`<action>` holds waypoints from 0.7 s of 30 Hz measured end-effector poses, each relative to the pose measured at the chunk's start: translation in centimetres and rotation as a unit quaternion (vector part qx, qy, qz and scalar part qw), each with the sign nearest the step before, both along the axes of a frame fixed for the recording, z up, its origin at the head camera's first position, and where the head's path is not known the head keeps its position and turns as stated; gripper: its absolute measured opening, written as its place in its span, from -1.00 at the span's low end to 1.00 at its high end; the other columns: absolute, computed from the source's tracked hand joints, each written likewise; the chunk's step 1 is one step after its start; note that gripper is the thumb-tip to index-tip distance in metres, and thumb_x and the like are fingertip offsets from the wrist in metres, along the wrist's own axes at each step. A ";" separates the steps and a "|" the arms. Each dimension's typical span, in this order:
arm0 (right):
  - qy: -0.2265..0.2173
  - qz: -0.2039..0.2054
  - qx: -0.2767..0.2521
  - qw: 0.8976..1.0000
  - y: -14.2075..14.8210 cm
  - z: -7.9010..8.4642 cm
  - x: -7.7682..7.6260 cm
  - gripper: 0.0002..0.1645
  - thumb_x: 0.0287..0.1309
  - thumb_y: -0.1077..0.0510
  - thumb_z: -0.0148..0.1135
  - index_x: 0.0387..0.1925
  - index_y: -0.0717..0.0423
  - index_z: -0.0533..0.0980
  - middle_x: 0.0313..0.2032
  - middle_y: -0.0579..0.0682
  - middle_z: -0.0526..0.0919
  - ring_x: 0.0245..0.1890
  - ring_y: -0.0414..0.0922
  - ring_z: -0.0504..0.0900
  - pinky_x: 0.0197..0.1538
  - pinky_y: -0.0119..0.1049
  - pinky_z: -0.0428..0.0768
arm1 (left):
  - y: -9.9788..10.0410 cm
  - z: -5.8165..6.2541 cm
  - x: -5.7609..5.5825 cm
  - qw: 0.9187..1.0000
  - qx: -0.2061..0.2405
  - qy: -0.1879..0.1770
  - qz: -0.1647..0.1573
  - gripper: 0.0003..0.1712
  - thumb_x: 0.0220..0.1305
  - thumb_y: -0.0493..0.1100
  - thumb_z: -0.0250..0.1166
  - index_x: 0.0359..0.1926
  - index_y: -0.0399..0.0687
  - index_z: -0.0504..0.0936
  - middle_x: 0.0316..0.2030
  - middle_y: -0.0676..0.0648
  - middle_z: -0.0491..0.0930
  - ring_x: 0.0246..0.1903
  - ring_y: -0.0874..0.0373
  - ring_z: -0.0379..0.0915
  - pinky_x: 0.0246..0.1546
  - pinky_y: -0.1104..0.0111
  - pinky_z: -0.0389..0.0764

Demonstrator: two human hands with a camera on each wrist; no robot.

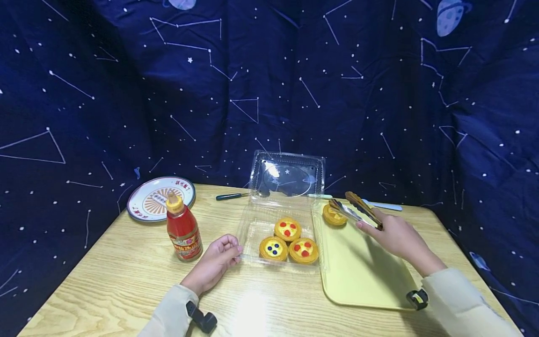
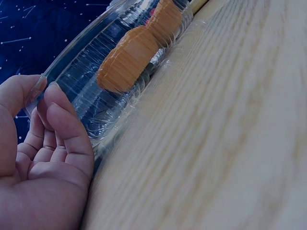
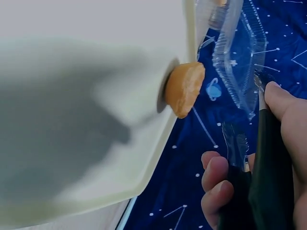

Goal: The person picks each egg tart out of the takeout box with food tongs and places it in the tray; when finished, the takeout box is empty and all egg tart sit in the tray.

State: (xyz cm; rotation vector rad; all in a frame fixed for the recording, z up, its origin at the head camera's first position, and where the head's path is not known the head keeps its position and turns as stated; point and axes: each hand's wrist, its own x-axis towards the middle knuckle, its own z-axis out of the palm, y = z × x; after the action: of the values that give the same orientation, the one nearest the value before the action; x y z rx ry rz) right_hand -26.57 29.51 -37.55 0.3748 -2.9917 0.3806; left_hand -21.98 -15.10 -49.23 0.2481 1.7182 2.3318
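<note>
My left hand [image 1: 216, 262] pinches the rim of a clear plastic clamshell box [image 1: 252, 229] at its front left corner; the left wrist view shows thumb and forefinger on that rim. Inside sit two red-dotted egg tarts [image 1: 287, 229] and a blue-dotted egg tart [image 1: 273, 248]. In my right hand [image 1: 397, 236] are tongs [image 1: 363, 208] with dark handles, gripped with their arms apart. Their tips are close to another egg tart [image 1: 334, 216] at the far left of the yellow tray [image 1: 358, 276]. In the right wrist view, the tongs stand apart from this egg tart [image 3: 184, 88].
Left of the box stands a red sauce bottle [image 1: 184, 229] with a yellow cap, in front of a patterned plate [image 1: 145, 196]. A dark-handled utensil [image 1: 229, 196] lies behind the box, its other end hidden. A light blue utensil [image 1: 385, 206] lies beyond the tray. The box lid [image 1: 288, 175] stands raised.
</note>
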 end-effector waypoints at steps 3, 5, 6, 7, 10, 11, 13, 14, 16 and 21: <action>0.009 0.006 -0.004 1.000 -0.2 0.3 0.4 -0.40 0.28 -0.44 0.03 -0.18 0.02 0.41 -0.66 -0.09 0.32 -0.60 -0.08 0.38 -0.56 -0.21 0.27 | 0.0 0.0 0.0 1.000 0.003 0.003 -0.002 -0.81 0.34 -0.29 0.23 -0.17 -0.23 0.36 -0.34 0.00 0.43 -0.32 0.17 0.41 -0.23 0.40 0.51; 0.012 0.008 -0.007 1.000 -0.5 0.5 0.7 -0.39 0.28 -0.44 0.03 -0.15 0.01 0.43 -0.65 -0.10 0.33 -0.61 -0.09 0.38 -0.55 -0.21 0.27 | 0.0 0.0 0.0 1.000 0.004 0.005 -0.003 -0.81 0.34 -0.29 0.22 -0.17 -0.23 0.36 -0.35 0.00 0.43 -0.33 0.17 0.41 -0.23 0.40 0.51; 0.014 0.011 -0.009 1.000 -0.6 0.6 0.8 -0.38 0.28 -0.43 0.03 -0.10 0.01 0.45 -0.65 -0.10 0.34 -0.61 -0.09 0.38 -0.55 -0.21 0.27 | 0.0 0.0 0.0 1.000 0.005 0.005 -0.003 -0.82 0.34 -0.30 0.22 -0.17 -0.23 0.36 -0.35 0.00 0.43 -0.33 0.18 0.41 -0.23 0.41 0.51; 0.014 0.015 -0.012 1.000 -0.8 0.6 0.9 -0.37 0.27 -0.43 0.04 -0.06 0.01 0.46 -0.65 -0.11 0.35 -0.62 -0.10 0.38 -0.55 -0.21 0.27 | 0.0 0.0 0.0 1.000 0.006 0.006 -0.002 -0.82 0.33 -0.30 0.22 -0.17 -0.23 0.36 -0.36 0.00 0.43 -0.33 0.18 0.41 -0.23 0.41 0.51; 0.021 0.029 -0.012 0.999 -1.5 0.6 1.2 -0.37 0.27 -0.43 0.05 0.02 -0.02 0.46 -0.64 -0.13 0.37 -0.62 -0.13 0.37 -0.54 -0.23 0.28 | 0.0 0.0 0.0 1.000 0.007 0.006 -0.001 -0.81 0.33 -0.30 0.23 -0.18 -0.22 0.36 -0.37 0.01 0.43 -0.35 0.19 0.41 -0.24 0.41 0.51; 0.025 0.035 -0.012 0.999 -1.8 0.6 1.2 -0.38 0.27 -0.42 0.06 0.01 -0.03 0.46 -0.64 -0.14 0.38 -0.63 -0.13 0.37 -0.54 -0.23 0.29 | 0.0 0.0 0.0 1.000 0.008 0.005 -0.001 -0.81 0.32 -0.30 0.23 -0.18 -0.22 0.37 -0.37 0.01 0.44 -0.35 0.20 0.41 -0.24 0.41 0.51; 0.037 0.048 -0.012 0.998 -2.3 0.6 1.4 -0.38 0.27 -0.41 0.08 0.03 -0.03 0.48 -0.61 -0.13 0.43 -0.59 -0.12 0.40 -0.51 -0.21 0.33 | 0.0 0.1 0.0 1.000 0.009 0.004 0.000 -0.81 0.32 -0.29 0.24 -0.18 -0.23 0.37 -0.37 0.01 0.44 -0.35 0.20 0.41 -0.24 0.41 0.51; 0.044 0.054 -0.011 0.997 -2.5 0.6 1.5 -0.37 0.27 -0.39 0.10 0.06 -0.01 0.50 -0.56 -0.09 0.50 -0.55 -0.10 0.45 -0.48 -0.17 0.38 | 0.0 0.1 0.0 1.000 0.009 0.003 0.000 -0.80 0.33 -0.28 0.24 -0.18 -0.23 0.37 -0.37 0.01 0.44 -0.35 0.20 0.42 -0.24 0.41 0.51; 0.059 0.066 -0.012 0.996 -3.0 0.6 1.7 -0.32 0.28 -0.36 0.12 0.14 0.06 0.52 -0.42 0.03 0.63 -0.44 -0.03 0.57 -0.38 -0.05 0.50 | 0.0 0.1 0.0 1.000 0.007 0.003 0.000 -0.80 0.33 -0.28 0.24 -0.17 -0.23 0.37 -0.37 0.01 0.44 -0.35 0.20 0.42 -0.24 0.41 0.51; 0.072 0.082 -0.007 0.994 -4.0 0.8 2.1 -0.26 0.30 -0.31 0.13 0.28 0.11 0.46 -0.09 0.15 0.68 -0.18 0.09 0.65 -0.23 0.15 0.54 | 0.1 0.1 0.0 1.000 0.005 0.002 0.002 -0.80 0.33 -0.27 0.25 -0.18 -0.21 0.37 -0.36 0.02 0.44 -0.34 0.20 0.42 -0.23 0.40 0.51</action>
State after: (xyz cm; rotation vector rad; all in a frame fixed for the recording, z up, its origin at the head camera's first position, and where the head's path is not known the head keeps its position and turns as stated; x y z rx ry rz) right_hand -24.47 25.48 -36.74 0.6209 -2.8249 0.3710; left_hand -22.00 -15.04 -49.13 0.2516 1.7120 2.3446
